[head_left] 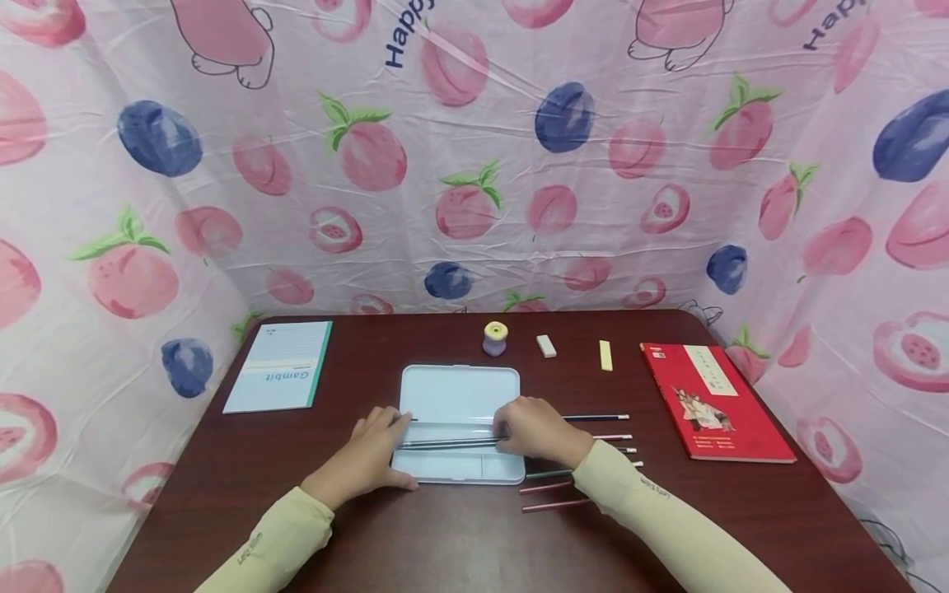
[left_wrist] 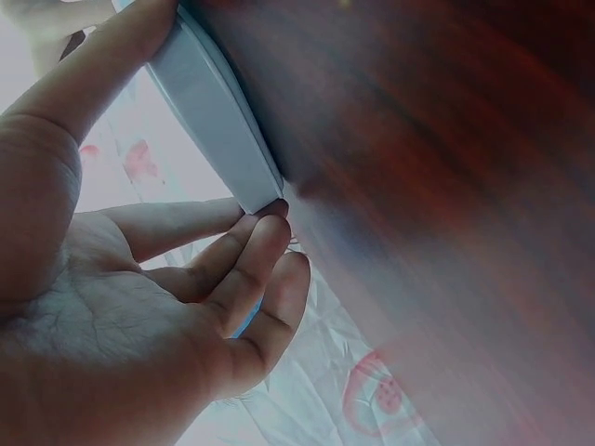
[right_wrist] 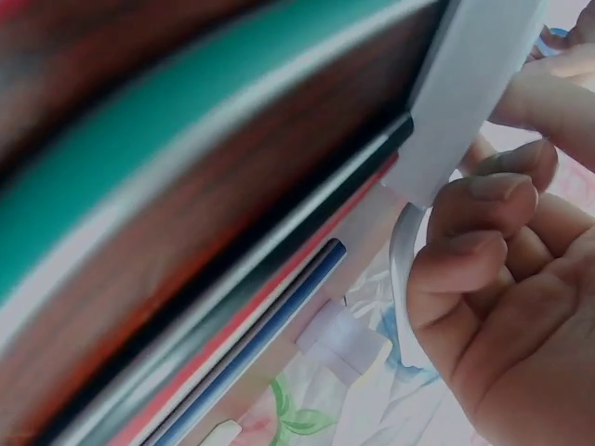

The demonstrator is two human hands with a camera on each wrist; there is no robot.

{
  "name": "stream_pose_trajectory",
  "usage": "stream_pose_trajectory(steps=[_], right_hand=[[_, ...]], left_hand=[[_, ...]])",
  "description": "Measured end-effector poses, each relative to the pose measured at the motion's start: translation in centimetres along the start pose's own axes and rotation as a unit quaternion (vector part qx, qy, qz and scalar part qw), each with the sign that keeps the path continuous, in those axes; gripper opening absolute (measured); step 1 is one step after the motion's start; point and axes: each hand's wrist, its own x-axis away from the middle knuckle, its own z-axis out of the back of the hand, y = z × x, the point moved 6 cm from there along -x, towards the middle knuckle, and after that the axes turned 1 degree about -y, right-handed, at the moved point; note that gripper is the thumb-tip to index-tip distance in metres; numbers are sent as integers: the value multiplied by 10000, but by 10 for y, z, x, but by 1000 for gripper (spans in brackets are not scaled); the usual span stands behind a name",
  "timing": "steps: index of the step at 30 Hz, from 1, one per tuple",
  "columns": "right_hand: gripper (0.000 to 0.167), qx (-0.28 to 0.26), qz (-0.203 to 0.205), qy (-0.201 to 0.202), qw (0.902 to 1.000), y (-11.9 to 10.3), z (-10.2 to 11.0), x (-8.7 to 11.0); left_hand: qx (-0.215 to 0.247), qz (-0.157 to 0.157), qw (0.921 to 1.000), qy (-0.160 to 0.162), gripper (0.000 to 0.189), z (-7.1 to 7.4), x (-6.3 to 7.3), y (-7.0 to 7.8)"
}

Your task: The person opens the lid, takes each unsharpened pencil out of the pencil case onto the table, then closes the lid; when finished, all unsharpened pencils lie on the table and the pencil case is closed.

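A pale blue pencil case (head_left: 460, 389) lies open on the table, its lid folded back to the far side. My left hand (head_left: 366, 457) grips its left end, the thumb at the near corner and the fingers farther back; the left wrist view shows the case's side (left_wrist: 218, 121) between them. Inside the case lie dark pencils (head_left: 448, 445), side by side. Over their right end, my right hand (head_left: 541, 432) pinches them with curled fingers, which hide the tips. Several more pencils (head_left: 556, 505) lie to the right of the case, partly under the right wrist.
Behind the case stand a yellow and purple sharpener (head_left: 495, 339), a white eraser (head_left: 546, 346) and a yellow strip (head_left: 605, 356). A red book (head_left: 719, 403) lies at the right, a light blue notebook (head_left: 282, 366) at the far left. A fruit-print curtain (head_left: 467, 206) hangs around the table.
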Motion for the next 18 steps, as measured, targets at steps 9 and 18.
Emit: stream_pose_trajectory(steps=[9, 18], right_hand=[[11, -299, -224, -187, 9991, 4, -1, -3], [4, 163, 242, 387, 9988, -3, 10, 9]], left_hand=[[-19, 34, 10000, -21, 104, 1, -2, 1], [-42, -6, 10000, -3, 104, 0, -1, -1]])
